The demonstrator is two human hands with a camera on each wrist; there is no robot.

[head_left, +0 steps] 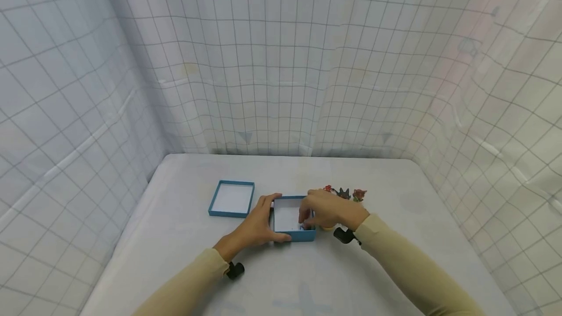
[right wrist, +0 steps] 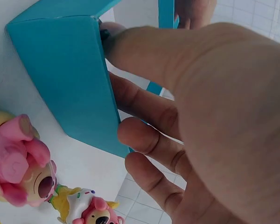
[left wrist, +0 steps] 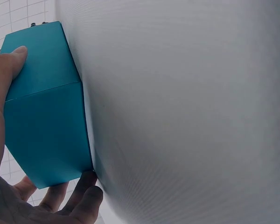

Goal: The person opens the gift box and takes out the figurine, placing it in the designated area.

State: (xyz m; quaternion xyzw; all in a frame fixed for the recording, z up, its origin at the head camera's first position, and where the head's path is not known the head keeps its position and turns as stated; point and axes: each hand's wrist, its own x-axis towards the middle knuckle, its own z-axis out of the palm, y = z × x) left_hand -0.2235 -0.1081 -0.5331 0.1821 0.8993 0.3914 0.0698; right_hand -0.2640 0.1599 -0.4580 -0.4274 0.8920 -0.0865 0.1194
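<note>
An open blue box (head_left: pixel 300 236) with a white inside sits on the table. My left hand (head_left: pixel 259 223) grips it across its left side, with the thumb on the front wall and the fingers at the back. The left wrist view shows the thumb and fingers against the blue walls (left wrist: pixel 46 135). My right hand (head_left: pixel 322 207) reaches over the right wall, fingertips down inside the box. A small dark object (right wrist: pixel 104 35) is at its thumb tip, pinched there and mostly hidden, so its kind is unclear.
A shallow blue-rimmed lid (head_left: pixel 231 198), white inside, lies left of the box. Beyond the right hand stand several small figures, among them a dark spiky one (head_left: pixel 344 193) and a reddish one (head_left: pixel 359 194). Pink bear figurines (right wrist: pixel 25 161) stand beside the box. Gridded curtains (head_left: pixel 290 87) surround the table.
</note>
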